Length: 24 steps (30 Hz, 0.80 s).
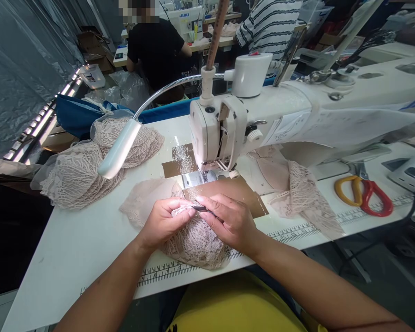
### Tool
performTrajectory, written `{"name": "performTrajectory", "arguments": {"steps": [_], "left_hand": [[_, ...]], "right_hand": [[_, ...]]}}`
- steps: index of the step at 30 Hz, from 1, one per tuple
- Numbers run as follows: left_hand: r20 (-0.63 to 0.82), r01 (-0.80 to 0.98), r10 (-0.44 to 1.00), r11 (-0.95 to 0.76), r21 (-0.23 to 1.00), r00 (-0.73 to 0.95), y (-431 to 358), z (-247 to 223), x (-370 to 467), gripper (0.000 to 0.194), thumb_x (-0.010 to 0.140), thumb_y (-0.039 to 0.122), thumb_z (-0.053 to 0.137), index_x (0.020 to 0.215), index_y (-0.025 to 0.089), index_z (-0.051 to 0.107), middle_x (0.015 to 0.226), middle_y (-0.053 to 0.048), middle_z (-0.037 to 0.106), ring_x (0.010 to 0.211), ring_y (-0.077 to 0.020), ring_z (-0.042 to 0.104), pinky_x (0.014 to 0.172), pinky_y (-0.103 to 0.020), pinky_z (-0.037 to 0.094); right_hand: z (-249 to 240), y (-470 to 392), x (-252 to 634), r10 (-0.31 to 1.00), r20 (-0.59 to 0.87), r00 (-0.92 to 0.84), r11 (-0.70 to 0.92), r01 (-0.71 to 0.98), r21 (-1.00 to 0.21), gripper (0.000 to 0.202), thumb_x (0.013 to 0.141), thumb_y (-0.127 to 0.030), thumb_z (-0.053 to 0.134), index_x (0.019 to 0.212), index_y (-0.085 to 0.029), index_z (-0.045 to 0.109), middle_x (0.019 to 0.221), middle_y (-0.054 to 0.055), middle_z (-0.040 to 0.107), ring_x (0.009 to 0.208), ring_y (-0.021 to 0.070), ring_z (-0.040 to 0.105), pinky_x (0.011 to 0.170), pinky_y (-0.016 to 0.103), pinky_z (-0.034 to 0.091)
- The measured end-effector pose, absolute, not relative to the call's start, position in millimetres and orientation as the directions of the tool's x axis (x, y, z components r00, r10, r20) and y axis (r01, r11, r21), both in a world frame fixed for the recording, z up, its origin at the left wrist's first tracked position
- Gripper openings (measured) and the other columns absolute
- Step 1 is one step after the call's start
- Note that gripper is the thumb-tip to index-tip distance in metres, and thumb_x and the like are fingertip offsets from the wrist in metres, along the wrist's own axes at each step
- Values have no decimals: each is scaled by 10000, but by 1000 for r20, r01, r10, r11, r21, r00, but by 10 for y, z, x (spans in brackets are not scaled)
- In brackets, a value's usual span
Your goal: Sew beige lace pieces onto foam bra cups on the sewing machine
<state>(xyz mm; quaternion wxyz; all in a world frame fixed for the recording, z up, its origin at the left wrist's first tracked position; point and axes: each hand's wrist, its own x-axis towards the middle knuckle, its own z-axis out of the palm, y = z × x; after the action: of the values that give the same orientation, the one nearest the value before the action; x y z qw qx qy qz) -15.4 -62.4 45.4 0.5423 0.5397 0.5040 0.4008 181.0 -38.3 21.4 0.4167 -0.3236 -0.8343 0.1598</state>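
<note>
Beige lace fabric [197,242], rounded like a bra cup, lies at the table's front edge under my hands. My left hand [166,221] pinches its upper edge between thumb and forefinger. In my right hand [230,221] is a small dark slim tool [200,209], its tip at the pinched lace; the fingers hide most of it, so its kind is unclear. A sheer beige piece [148,196] spreads out to the left of the lace. Just beyond my hands stands the sewing machine head [210,133], over its metal needle plate [198,178].
Stacked lace cups [79,175] lie at left under a lamp [121,147]. More lace [297,193] and scissors [363,193] with orange and red handles are at right. A printed ruler [293,232] runs along the front edge. Two people sit beyond the table.
</note>
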Motion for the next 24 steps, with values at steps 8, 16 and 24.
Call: {"name": "performTrajectory", "arguments": {"steps": [8, 16, 24], "left_hand": [[-140, 59, 981, 133, 989, 136, -628, 438, -163, 192, 792, 316, 711, 870, 142, 736, 852, -68, 728, 790, -192, 645, 722, -265, 506], [-132, 80, 981, 121, 989, 145, -614, 449, -137, 193, 798, 302, 704, 891, 137, 739, 884, -77, 733, 815, -193, 643, 747, -259, 498], [-79, 162, 990, 59, 985, 119, -622, 440, -141, 170, 804, 285, 695, 872, 134, 736, 869, -70, 729, 820, -186, 639, 767, -253, 492]], "right_hand": [[213, -381, 1835, 677, 585, -446, 736, 415, -535, 325, 907, -241, 519, 1212, -184, 615, 806, 41, 661, 670, 144, 574, 604, 268, 489], [215, -384, 1806, 687, 575, -445, 727, 414, -548, 319, 904, -232, 530, 1203, -166, 617, 821, 54, 665, 700, 155, 591, 628, 273, 498], [207, -390, 1807, 682, 583, -442, 731, 415, -541, 312, 903, -223, 528, 1194, -156, 619, 835, 60, 669, 703, 156, 597, 630, 276, 505]]}}
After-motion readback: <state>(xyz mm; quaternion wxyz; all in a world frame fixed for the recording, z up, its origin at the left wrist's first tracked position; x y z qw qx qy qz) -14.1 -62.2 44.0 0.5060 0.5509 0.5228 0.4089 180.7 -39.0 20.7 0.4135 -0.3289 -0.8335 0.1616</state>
